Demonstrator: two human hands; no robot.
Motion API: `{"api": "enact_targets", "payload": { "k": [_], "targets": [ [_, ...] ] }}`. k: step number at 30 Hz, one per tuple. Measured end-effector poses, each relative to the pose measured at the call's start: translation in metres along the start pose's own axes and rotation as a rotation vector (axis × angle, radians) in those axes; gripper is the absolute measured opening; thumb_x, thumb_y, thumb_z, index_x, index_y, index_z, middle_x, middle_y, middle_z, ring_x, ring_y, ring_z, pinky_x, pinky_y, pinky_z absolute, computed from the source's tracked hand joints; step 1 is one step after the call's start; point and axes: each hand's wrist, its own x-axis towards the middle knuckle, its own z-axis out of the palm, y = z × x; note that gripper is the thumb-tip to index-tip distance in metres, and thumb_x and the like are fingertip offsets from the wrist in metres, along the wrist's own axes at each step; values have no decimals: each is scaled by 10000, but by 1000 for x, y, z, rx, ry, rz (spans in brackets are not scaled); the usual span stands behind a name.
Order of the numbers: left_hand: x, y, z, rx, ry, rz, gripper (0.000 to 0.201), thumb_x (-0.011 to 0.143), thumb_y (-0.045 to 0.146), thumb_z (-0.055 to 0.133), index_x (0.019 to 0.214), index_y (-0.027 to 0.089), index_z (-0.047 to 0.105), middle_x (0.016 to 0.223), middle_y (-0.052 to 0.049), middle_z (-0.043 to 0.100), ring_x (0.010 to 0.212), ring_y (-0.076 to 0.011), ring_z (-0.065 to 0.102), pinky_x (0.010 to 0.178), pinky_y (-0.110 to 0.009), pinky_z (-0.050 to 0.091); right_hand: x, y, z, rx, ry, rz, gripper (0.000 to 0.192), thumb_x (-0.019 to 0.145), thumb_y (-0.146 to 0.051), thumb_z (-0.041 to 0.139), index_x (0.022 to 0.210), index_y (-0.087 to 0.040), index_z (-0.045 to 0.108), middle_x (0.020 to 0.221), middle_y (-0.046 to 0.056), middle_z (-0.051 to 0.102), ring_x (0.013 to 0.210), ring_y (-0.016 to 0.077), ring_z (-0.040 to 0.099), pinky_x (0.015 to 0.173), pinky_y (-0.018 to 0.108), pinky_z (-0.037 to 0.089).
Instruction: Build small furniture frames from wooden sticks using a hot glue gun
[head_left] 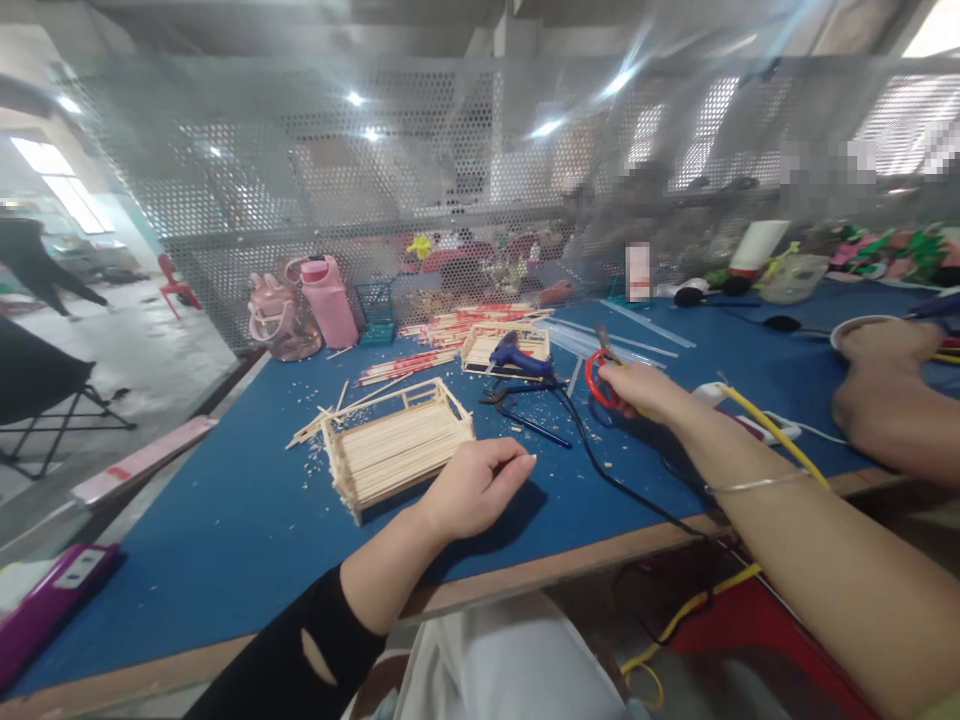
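Observation:
My left hand [480, 485], below a black sleeve, is closed with curled fingers beside the right end of a small model made of thin wooden sticks [405, 445]; whatever its fingers may hold is hidden. That model has a slatted base and a low stick railing. Further right, my right hand [637, 388] is wrapped round red-handled scissors [598, 378], blades pointing away. Between the hands lie blue-handled pliers [525, 412]. A blue glue gun [517, 356] rests on a second, smaller stick model [480, 350].
Bundles of red-tipped sticks [465, 325] and clear glue sticks [645, 325] lie at the back of the blue table [225, 530]. A pink bottle [330, 305] stands at back left. Cables and a power strip [742, 410] run at right, near another person's hand [889, 350]. A perforated screen [375, 190] stands behind.

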Motion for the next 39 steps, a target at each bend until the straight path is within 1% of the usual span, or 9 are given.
{"api": "enact_targets", "payload": {
  "k": [5, 10, 16, 24, 29, 32, 35, 37, 39],
  "targets": [
    [0, 2, 0, 13, -41, -49, 323, 896, 347, 409, 641, 169, 497, 604, 20, 506, 578, -103, 448, 568, -226, 355, 21, -6, 14, -267, 66, 13, 355, 776, -379, 502, 737, -69, 671, 680, 214, 656, 664, 288, 652, 573, 341, 458],
    [-1, 4, -1, 37, -63, -74, 323, 895, 333, 410, 628, 169, 486, 593, 29, 477, 572, -96, 424, 559, -220, 336, 21, -7, 27, -466, 99, -33, 442, 794, -387, 507, 1015, -48, 685, 988, 248, 677, 955, 305, 645, 725, 324, 483],
    [-1, 5, 0, 41, -85, -68, 315, 895, 328, 411, 636, 169, 496, 592, 31, 477, 574, -94, 427, 565, -216, 332, 9, 0, 26, -654, -17, -133, 408, 812, -350, 500, 1012, -58, 703, 1076, 236, 669, 983, 321, 642, 761, 350, 485],
    [-1, 1, 1, -62, -56, -132, 336, 894, 378, 403, 648, 171, 500, 611, 22, 497, 592, -101, 440, 586, -227, 348, -1, -3, 14, -765, -13, -188, 506, 844, -450, 503, 1044, -23, 686, 1036, 263, 669, 983, 311, 643, 736, 336, 484],
    [-1, -1, 4, -235, -2, -182, 348, 873, 422, 433, 654, 165, 519, 599, 21, 500, 569, -92, 436, 561, -220, 348, -14, -18, 7, -789, -38, -161, 454, 847, -407, 513, 1007, -26, 700, 1062, 268, 661, 1004, 368, 624, 745, 396, 477],
    [2, 2, 5, -515, 89, -277, 405, 818, 553, 475, 676, 174, 501, 561, 38, 477, 474, -70, 391, 470, -206, 315, -44, -36, 9, -442, 19, -472, 365, 839, -367, 519, 1055, -125, 687, 940, 162, 707, 876, 297, 659, 722, 391, 483],
    [5, 7, 1, -808, 248, -359, 480, 701, 654, 563, 687, 184, 466, 528, 58, 460, 403, -51, 362, 389, -181, 260, -72, -59, 22, 226, -421, -800, 380, 804, -431, 546, 1057, -177, 673, 802, 59, 713, 736, 191, 660, 689, 322, 507],
    [5, 11, -5, -899, 373, -372, 491, 657, 645, 618, 678, 184, 452, 509, 65, 454, 390, -44, 367, 372, -164, 249, -81, -75, 33, 479, -568, -877, 308, 764, -415, 597, 930, -176, 698, 735, 29, 700, 687, 154, 645, 682, 295, 507],
    [5, 15, -14, -917, 485, -377, 476, 653, 617, 639, 675, 182, 447, 494, 72, 445, 382, -38, 366, 368, -153, 251, -82, -92, 42, 610, -611, -900, 232, 728, -376, 641, 826, -175, 699, 694, 12, 688, 652, 132, 629, 669, 281, 499]
  ]
}}
